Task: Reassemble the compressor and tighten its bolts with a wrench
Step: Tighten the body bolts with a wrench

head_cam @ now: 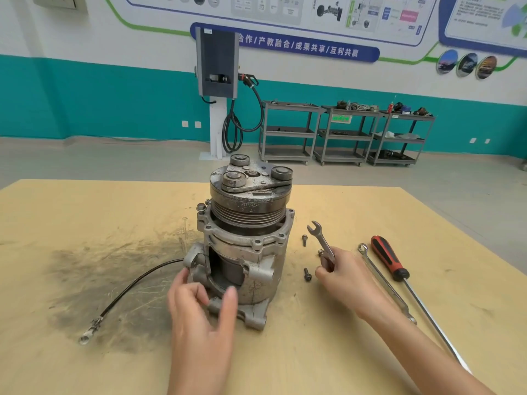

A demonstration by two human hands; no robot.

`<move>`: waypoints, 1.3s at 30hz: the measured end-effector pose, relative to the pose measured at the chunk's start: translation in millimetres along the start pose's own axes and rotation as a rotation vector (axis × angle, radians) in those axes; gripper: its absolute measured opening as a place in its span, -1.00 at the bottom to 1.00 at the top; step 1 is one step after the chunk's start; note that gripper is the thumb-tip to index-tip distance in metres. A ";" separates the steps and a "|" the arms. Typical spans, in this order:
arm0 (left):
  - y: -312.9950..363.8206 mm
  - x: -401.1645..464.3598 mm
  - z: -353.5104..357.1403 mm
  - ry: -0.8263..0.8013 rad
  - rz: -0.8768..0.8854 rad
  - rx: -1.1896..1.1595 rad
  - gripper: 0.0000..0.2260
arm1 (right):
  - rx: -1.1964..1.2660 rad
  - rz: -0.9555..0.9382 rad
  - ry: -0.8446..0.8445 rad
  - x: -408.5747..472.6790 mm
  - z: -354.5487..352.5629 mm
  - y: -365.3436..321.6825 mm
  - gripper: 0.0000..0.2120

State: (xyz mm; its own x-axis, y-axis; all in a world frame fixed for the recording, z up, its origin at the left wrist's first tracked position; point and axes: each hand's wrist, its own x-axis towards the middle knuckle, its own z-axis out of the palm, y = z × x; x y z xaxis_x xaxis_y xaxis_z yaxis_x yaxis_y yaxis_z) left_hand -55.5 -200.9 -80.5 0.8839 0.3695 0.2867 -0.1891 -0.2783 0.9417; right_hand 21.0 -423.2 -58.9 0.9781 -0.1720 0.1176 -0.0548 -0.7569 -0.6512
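1. The grey cast-metal compressor [245, 246] stands upright, pulley end up, on the tan board-topped table [85, 212].
2. The left hand [199, 306] rests against the lower housing, fingers spread and loosely curved, thumb and fingertips touching the casting; it grips nothing.
3. The right hand [342, 277], just right of the compressor, pinches the shank of a silver open-end wrench [320, 238], jaw end pointing away.
4. Three dark loose bolts [307, 275] lie between compressor and right hand.
5. A long silver ring spanner [382, 277] and red-handled screwdriver [389, 258] lie further right.
6. A black cable [128, 289] trails leftward.
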 end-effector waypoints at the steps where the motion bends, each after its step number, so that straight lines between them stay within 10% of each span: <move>1: 0.8 1.8 -3.7 0.036 -0.018 -0.005 -0.80 | -0.030 -0.006 -0.007 -1.4 0.6 0.1 -0.78; 22: 0.8 21.6 -14.0 0.332 -0.169 -0.183 -0.82 | -0.255 -0.069 0.010 -5.1 15.2 -1.3 -0.90; 31: -10.6 23.9 -10.9 0.266 -0.022 -0.238 -0.77 | 0.793 -0.116 0.000 4.5 -49.1 -43.5 -0.87; 39: -20.5 30.5 -11.3 0.185 -0.008 -0.166 -0.64 | 0.751 -0.197 -0.033 18.8 -46.8 -79.8 -0.95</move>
State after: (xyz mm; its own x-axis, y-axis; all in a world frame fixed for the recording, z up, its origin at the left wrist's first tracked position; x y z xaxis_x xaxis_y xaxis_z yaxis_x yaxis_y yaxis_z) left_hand -29.4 -173.9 -89.1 0.7954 0.5311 0.2922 -0.2639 -0.1305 0.9557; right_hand 34.4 -395.6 30.4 0.9616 -0.0510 0.2698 0.2606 -0.1392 -0.9554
